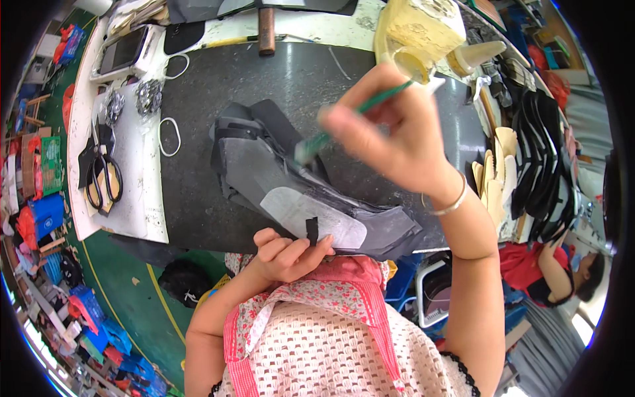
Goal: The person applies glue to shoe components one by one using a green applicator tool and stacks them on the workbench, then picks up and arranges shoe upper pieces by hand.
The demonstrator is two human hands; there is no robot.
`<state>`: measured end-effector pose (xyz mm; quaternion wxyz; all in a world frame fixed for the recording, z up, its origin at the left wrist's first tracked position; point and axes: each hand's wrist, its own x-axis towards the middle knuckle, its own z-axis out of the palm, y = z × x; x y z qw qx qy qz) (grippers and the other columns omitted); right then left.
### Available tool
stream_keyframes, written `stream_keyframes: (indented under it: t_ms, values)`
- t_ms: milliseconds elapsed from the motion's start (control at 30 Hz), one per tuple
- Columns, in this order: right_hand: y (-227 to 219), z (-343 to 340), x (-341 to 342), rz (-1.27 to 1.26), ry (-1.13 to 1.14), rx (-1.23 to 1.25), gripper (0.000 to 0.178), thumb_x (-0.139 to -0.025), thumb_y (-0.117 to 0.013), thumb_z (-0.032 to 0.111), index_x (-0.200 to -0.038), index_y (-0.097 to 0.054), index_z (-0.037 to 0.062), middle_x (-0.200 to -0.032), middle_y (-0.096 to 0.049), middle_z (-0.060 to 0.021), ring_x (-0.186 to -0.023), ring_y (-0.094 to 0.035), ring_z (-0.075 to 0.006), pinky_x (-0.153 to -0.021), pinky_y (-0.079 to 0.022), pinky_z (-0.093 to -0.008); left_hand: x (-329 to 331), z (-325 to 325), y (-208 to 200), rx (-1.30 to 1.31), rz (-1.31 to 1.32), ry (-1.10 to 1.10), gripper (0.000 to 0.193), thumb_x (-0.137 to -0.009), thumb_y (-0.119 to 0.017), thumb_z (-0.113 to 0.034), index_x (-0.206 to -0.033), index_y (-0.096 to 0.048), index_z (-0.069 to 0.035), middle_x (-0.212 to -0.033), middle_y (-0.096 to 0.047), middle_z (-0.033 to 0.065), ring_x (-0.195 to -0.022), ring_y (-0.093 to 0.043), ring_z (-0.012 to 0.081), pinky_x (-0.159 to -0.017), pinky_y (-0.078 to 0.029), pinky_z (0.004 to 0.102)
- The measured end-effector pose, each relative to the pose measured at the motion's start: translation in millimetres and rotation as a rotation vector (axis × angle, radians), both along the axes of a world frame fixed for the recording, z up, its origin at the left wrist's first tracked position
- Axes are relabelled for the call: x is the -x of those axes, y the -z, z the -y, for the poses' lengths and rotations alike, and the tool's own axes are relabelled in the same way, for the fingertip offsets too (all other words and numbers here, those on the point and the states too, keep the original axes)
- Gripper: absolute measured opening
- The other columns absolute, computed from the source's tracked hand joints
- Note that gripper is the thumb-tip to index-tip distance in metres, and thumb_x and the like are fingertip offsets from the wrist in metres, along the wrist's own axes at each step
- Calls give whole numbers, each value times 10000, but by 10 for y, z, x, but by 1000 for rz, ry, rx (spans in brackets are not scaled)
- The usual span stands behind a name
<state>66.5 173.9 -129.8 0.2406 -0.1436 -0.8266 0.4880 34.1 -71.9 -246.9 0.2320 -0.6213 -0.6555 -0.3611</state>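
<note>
My right hand (390, 129) holds a green-handled brush (331, 132) over a stack of grey and black cut pieces (264, 165) on the dark work mat (198, 99). The brush tip is blurred just above the stack. My left hand (288, 255) sits at the table's near edge, pinching a small black strip (311, 229) against a pale grey oval piece (311, 215) on top of the stack.
A yellowish glue tub (423, 33) and a glue bottle (473, 56) stand at the back right. Scissors (102, 178), rubber bands (170, 135) and metal clips (149, 96) lie at the left. Black and cream cut parts (529, 159) are stacked on the right. Another person (555, 264) sits lower right.
</note>
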Motion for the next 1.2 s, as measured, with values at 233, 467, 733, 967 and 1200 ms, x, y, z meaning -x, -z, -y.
stream_keyframes:
  t_ms: [233, 467, 733, 967, 1200]
  values:
    - [184, -931, -113, 44, 300, -907, 187, -893, -685, 170, -874, -629, -8, -567, -563, -97, -452, -468, -168, -470, -376, -299, -3, -5, 23, -12, 22, 12, 163, -844, -727, -358, -1000, -722, -313, -969, -422, -60, -906, -340, 143, -710, -311, 285]
    - [49, -716, -196, 208, 638, -522, 196, -910, -630, 177, -877, -641, -16, -611, -623, -108, -478, -584, -177, -453, -433, -328, -19, -13, 27, -28, 2, -18, 122, -857, -712, -340, -975, -722, -308, -970, -426, -65, -928, -337, 155, -729, -312, 292]
    - [394, 273, 488, 78, -280, 105, 328, -808, -785, 212, -874, -551, -7, -633, -628, -75, -599, -628, -122, -563, -510, -268, -1, 0, 14, 0, -18, -6, 182, -785, -779, -346, -955, -724, -309, -984, -428, -59, -908, -357, 154, -732, -319, 290]
    - [95, 81, 124, 225, -502, -108, 279, -736, -764, 134, -811, -531, 0, -572, -575, -108, -520, -610, -243, -509, -487, -334, 22, 22, -14, 60, -64, 23, 191, -841, -730, -390, -974, -721, -254, -957, -388, -13, -889, -349, 178, -674, -333, 296]
    - [197, -99, -648, 373, -481, 123, 207, -700, -694, 31, -813, -521, 16, -664, -606, -77, -556, -611, -237, -525, -481, -316, 11, 35, -3, 92, -84, 41, 183, -861, -712, -380, -972, -720, -235, -978, -397, 1, -914, -365, 194, -733, -343, 325]
